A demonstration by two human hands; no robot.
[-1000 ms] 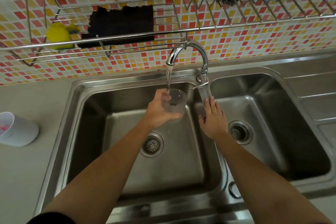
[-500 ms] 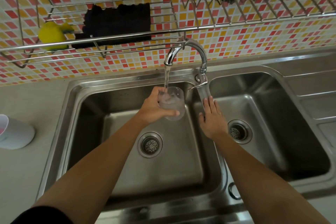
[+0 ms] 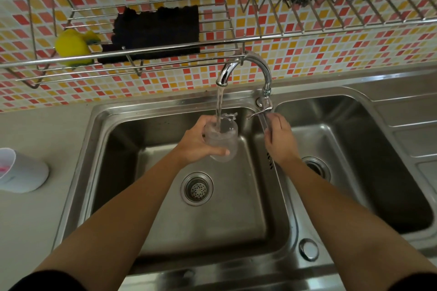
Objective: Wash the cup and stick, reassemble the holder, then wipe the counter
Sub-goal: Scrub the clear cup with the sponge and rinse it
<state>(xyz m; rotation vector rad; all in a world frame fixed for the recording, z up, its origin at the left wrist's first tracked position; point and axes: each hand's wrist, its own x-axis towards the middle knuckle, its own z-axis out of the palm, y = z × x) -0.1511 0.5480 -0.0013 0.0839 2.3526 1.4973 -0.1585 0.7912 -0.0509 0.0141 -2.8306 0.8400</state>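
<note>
Left hand (image 3: 198, 146) wrapped around clear cup (image 3: 221, 140), mouth up under water stream (image 3: 220, 106), axis tilted slightly away. Right hand (image 3: 280, 139) loosely curled, empty, fingertips touching faucet lever (image 3: 259, 113), just right of cup. White holder (image 3: 22, 170) lying far left on tabletop (image 3: 47, 125), nearer left hand. Stick not visible.

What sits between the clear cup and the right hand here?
In the head view, only the faucet's lever and bare sink basin lie between the cup, held by the left hand, and the right hand.
</note>
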